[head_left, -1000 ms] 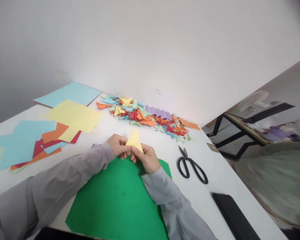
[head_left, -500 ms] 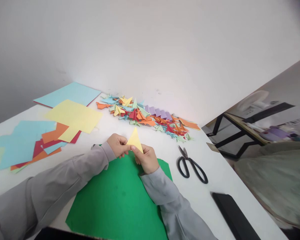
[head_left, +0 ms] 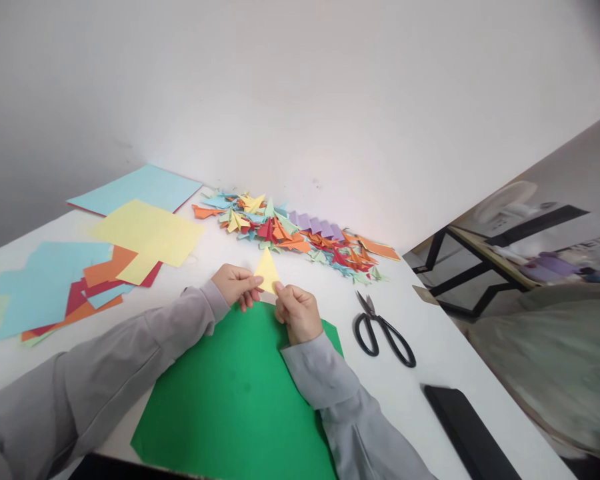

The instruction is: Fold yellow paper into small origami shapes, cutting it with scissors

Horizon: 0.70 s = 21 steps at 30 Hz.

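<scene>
A small yellow piece of folded paper [head_left: 267,272], pointed at the top, is held up between my two hands. My left hand [head_left: 237,285] pinches its left edge with the thumb in front. At its lower right corner, the thumb and finger of my right hand [head_left: 299,312] are closed on it, the other fingers curled. Both hands are over the far edge of a green sheet [head_left: 230,393] on the white table.
Folded paper planes in many colours [head_left: 285,230] lie heaped along the wall. Coloured paper sheets [head_left: 55,280] are spread at the left. To the right are black-handled scissors [head_left: 383,330] with parted blades and a black flat object [head_left: 467,430].
My right hand has shifted from the paper's lower middle to its lower right corner. The yellow paper has moved slightly up and left, and more of its front shows.
</scene>
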Available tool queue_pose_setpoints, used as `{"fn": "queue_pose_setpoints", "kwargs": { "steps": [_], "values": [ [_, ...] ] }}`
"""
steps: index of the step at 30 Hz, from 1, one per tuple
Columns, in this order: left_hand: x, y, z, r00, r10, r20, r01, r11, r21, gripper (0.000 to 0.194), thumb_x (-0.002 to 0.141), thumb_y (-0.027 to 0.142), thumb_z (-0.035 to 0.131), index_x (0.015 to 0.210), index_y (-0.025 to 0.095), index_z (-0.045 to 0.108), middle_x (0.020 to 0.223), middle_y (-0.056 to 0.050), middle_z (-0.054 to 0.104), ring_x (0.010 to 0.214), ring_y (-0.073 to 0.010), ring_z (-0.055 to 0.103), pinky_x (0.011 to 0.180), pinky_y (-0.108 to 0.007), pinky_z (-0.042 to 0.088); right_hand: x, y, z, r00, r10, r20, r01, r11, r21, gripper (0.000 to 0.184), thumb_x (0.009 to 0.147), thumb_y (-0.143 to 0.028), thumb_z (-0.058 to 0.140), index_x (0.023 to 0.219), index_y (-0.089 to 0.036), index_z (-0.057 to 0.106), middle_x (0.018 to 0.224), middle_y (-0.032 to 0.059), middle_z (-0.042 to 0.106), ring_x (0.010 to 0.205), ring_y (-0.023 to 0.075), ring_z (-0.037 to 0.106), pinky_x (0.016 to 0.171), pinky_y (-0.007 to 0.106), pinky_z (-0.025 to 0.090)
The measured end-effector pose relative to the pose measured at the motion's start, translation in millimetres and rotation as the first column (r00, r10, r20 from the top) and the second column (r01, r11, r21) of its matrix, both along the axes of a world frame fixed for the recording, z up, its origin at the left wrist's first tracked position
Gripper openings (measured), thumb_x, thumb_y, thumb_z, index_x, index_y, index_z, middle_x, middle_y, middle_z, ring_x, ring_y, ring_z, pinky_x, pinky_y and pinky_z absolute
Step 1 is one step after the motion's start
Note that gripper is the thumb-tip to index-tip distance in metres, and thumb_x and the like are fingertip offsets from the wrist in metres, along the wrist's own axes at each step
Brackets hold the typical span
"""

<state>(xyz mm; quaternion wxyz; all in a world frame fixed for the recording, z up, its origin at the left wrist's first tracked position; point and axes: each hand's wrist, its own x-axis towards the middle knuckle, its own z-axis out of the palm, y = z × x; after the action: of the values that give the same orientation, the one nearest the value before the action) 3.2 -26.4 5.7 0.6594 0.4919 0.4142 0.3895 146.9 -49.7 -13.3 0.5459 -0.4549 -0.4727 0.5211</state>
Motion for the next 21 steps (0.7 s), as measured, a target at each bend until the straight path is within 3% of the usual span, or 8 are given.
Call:
{"fn": "queue_pose_setpoints", "kwargs": {
  "steps": [8,12,18,21],
  "values": [
    [-4.3,2.3,7.1,0.997,0.078,0.028,-0.076,0.994,-0.082,0.025,0.063,0.028,0.063,0.051,0.007,0.055,0.042,-0.003,0.056,0.032,-0.0097,0.048,0.029,-0.021,0.038,1.4,-0.5,-0.8,0.997,0.072,0.009,-0.072,0.997,-0.023,0.039,0.071,-0.047,0.053,0.046,-0.017,0.048,0.028,-0.0071,0.037,0.027,0.0049,0.03,0.032,0.02,0.022],
    [-4.7,2.8,4.8,0.997,0.065,0.052,-0.06,0.994,-0.087,0.026,0.063,0.028,0.063,0.051,0.007,0.054,0.044,-0.004,0.057,0.033,-0.0103,0.049,0.03,-0.022,0.039,2.3,-1.2,-0.6,0.998,0.03,0.06,-0.031,1.0,0.002,0.04,0.068,-0.048,0.056,0.044,-0.017,0.047,0.026,-0.0077,0.035,0.026,0.0046,0.028,0.031,0.02,0.02],
    [-5.9,5.5,3.5,0.993,0.089,0.082,-0.08,0.991,-0.106,0.024,0.063,0.027,0.064,0.052,0.007,0.055,0.045,-0.004,0.057,0.034,-0.01,0.049,0.03,-0.022,0.039,0.2,-0.3,2.5,1.0,-0.029,0.012,0.029,0.999,-0.028,0.049,0.068,-0.053,0.052,0.036,-0.018,0.039,0.024,-0.0071,0.031,0.023,0.0045,0.026,0.029,0.021,0.019],
    [-6.3,5.8,3.9,0.991,0.089,0.1,-0.077,0.99,-0.117,0.025,0.062,0.028,0.064,0.051,0.008,0.054,0.045,-0.003,0.057,0.033,-0.0098,0.048,0.03,-0.022,0.039,0.8,0.9,4.2,0.999,-0.026,-0.04,0.023,0.997,-0.069,0.047,0.07,-0.056,0.046,0.044,-0.017,0.046,0.027,-0.0049,0.039,0.025,0.0061,0.033,0.03,0.02,0.025]
  ]
}}
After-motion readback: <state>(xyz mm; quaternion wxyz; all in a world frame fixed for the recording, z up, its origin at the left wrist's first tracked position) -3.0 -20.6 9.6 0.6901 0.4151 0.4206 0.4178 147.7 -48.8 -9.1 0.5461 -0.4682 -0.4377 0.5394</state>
